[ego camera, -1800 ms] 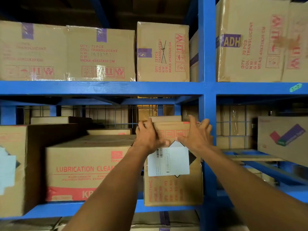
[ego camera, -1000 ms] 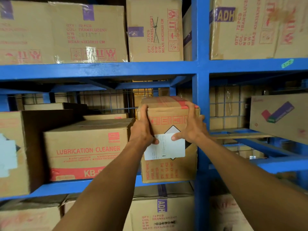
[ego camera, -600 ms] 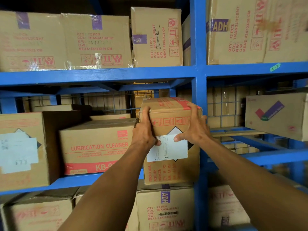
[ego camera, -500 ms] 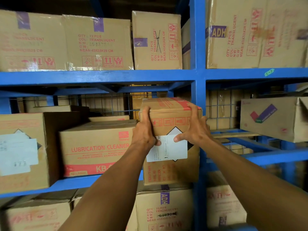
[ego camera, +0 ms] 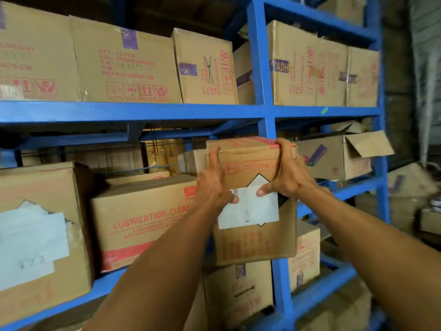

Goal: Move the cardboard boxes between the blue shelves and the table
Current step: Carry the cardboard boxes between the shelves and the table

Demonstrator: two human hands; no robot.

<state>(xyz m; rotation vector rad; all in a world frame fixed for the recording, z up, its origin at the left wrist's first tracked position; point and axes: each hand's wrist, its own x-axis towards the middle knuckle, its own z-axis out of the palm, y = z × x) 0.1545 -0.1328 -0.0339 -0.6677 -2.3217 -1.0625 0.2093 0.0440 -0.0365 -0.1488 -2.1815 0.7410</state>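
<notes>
Right in front of the blue shelves (ego camera: 265, 111), at the middle level, the person has a small cardboard box (ego camera: 253, 240) gripped between both bare hands, and its bottom edge looks clear of the shelf beam, hanging out in front of the blue upright post (ego camera: 278, 283). The left hand (ego camera: 212, 185) is pressed on the box's left side with fingers reaching up past the top edge and the thumb on the front face, touching the white label (ego camera: 248, 211). The right hand (ego camera: 286, 173) is hooked over the top right corner, fingers on the red-taped top, thumb also down on the label. So both hands are clamped on that box, no gap anywhere. The box is tilted a little, top leaning away from the camera. Just left of it on the same shelf sits a wider box printed LUBRICATION CLEANER (ego camera: 143, 220), and further left a big box with torn pale labels (ego camera: 35, 235). Up on the shelf above there's a row of large brown cartons (ego camera: 124, 65) with red print, some with purple tape. Off to the right, past the post, an open-flapped box (ego camera: 338, 158) sits on its own shelf level. More cartons are stacked below. The picture's pretty blurry toward the right edge, so can't make out much there.
</notes>
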